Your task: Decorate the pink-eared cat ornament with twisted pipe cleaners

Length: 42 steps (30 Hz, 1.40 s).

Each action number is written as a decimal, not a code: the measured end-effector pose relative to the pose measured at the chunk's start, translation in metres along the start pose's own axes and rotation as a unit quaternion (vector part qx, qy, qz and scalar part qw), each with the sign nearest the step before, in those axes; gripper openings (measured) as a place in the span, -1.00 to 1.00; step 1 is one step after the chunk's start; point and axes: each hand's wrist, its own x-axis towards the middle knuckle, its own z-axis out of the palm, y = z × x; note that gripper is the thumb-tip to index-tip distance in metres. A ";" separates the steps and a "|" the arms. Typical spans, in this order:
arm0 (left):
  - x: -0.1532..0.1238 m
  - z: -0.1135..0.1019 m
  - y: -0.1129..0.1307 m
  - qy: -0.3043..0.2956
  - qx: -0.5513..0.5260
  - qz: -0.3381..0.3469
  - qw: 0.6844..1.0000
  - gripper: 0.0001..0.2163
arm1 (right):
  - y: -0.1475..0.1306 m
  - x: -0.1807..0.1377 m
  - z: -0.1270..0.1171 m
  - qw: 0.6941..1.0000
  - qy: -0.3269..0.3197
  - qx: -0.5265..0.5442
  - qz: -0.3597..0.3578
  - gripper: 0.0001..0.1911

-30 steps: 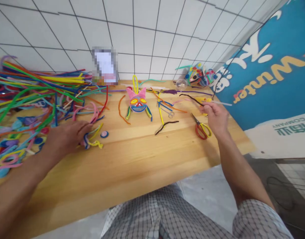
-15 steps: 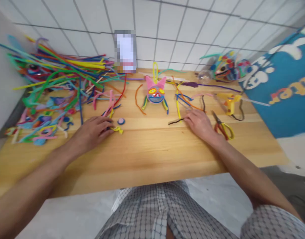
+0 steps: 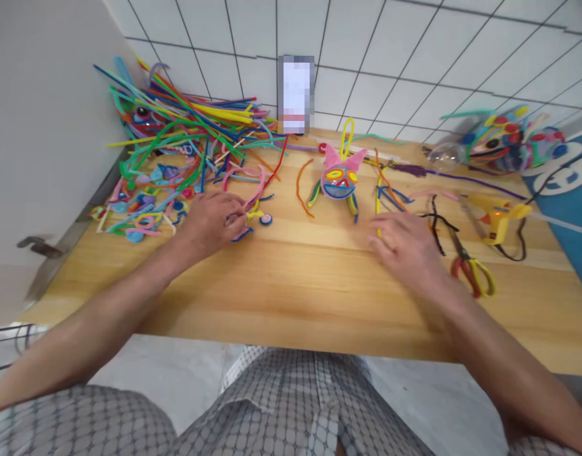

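My left hand (image 3: 212, 225) rests on the table with its fingers curled over small pipe cleaner pieces, a blue one (image 3: 243, 235) showing at the fingertips. Touching or just beyond those fingers are a yellow twisted piece (image 3: 253, 216) and a small round pink-and-blue button shape (image 3: 266, 219). My right hand (image 3: 407, 250) is blurred and bent over the table, its fingertips close to an upright-lying yellow pipe cleaner (image 3: 379, 202); whether it holds anything is hidden. Between and beyond the hands stands a clear ball figure (image 3: 338, 182) with pink ears, a yellow loop and pipe cleaner legs.
At the left lies a heap of colourful pipe cleaners (image 3: 196, 117) and scraps (image 3: 145, 202). A phone (image 3: 296, 95) leans on the tiled wall. On the right are black pipe cleaners (image 3: 440, 221), scissors (image 3: 474, 275), a yellow glue gun (image 3: 499, 218), a clear ball (image 3: 445, 156) and decorated figures (image 3: 499, 139).
The view has turned left. The black pipe cleaner by my right fingertips now lies to the right of that hand, near the scissors. My left fingers have curled more, with the yellow piece nearer the button shape.
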 end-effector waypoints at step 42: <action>0.019 0.049 0.074 0.009 -0.473 -0.102 0.875 -0.52 | -0.104 0.062 0.095 0.774 -0.083 0.612 0.140 -0.74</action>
